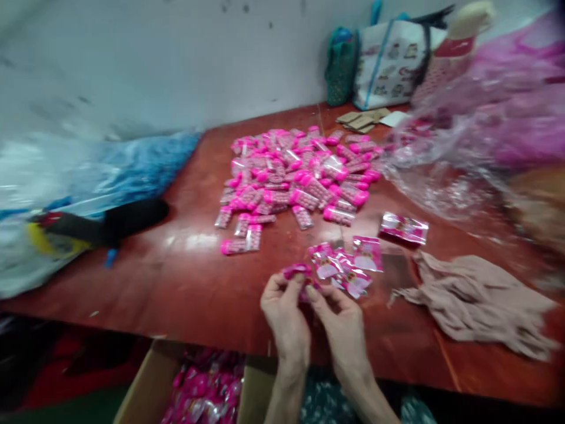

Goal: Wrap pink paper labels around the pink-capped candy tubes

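Heap: small clear plastic tubes with bright pink caps and pale pink contents (304,176), on the red-brown tabletop (185,282).
Held packet: a shiny pink plastic packet (296,271), on the heap's near side; its long axis is hidden by the fingers.
Left hand (286,318): pinches the packet's left part between thumb and fingers.
Right hand (342,321): thumb and fingers closed on its right part.
Loose packets: flat, glossy pink-and-white pouches (353,278), on the heap's near side, just beside the right hand.
Closest left-side tube: one pink-capped tube (253,237) at the heap's near-left edge, long axis pointing away, nearer the left hand.
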A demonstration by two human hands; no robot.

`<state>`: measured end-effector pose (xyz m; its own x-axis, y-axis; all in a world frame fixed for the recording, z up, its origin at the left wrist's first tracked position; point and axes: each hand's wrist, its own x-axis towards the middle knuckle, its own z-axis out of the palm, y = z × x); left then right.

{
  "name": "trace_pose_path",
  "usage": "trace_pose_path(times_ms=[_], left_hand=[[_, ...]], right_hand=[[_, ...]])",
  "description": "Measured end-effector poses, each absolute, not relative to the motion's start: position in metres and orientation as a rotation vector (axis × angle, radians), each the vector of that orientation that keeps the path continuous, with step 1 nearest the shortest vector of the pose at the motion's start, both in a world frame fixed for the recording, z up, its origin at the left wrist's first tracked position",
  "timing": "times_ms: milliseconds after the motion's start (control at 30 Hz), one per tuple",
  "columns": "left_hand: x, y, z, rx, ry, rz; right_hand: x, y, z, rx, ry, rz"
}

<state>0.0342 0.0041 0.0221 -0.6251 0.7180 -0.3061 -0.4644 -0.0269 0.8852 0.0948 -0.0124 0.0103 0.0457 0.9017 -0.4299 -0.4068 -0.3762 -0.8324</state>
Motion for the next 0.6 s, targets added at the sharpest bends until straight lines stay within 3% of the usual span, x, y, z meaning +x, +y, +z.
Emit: trace_pose_path(times_ms=[200, 600], left_hand=[[0.044, -0.006, 0.021, 0.327, 1.401, 1.787], [0.037, -0.034, 0.018, 0.445, 1.435, 1.884]], right_hand=[[0.094, -0.012, -0.005, -1.218, -0.204, 1.655], [0.093, -0.034, 0.004, -1.327, -0.212, 1.773]])
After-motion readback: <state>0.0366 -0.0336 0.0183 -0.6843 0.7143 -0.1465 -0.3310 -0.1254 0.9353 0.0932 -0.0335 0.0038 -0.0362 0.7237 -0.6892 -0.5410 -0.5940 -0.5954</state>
